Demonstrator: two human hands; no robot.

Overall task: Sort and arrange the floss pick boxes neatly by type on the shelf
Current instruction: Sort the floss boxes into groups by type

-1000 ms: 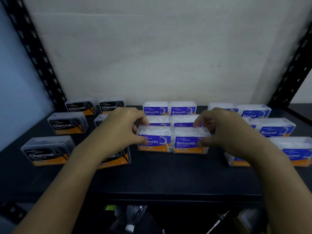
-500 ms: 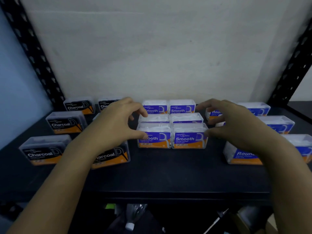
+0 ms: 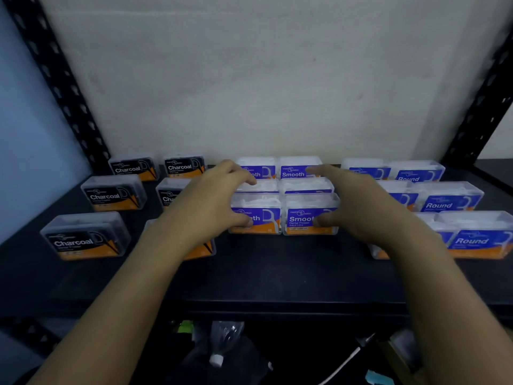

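Observation:
Clear floss pick boxes stand in three groups on the black shelf [image 3: 277, 273]. Black-labelled Charcoal boxes [image 3: 83, 240] are on the left, blue-labelled Round boxes [image 3: 477, 237] on the right. In the middle, purple-labelled Smooth boxes [image 3: 298, 218] form two columns, three rows deep, packed close. My left hand [image 3: 211, 201] lies against the left side of the Smooth block, thumb on the front left box [image 3: 263, 207]. My right hand [image 3: 358, 201] mirrors it on the right side, thumb on the front right box. Both hands have spread fingers and lift nothing.
A white wall backs the shelf, with black perforated uprights [image 3: 69, 93] at both rear corners. My forearms hide a Charcoal box [image 3: 204, 250] and part of a Round box [image 3: 379, 252]. Below the shelf edge lie a plastic bottle [image 3: 222, 343] and a white cable [image 3: 344, 365].
The front pair of Smooth boxes has slid back against the middle row. My fingers have stretched further back along both sides of the block.

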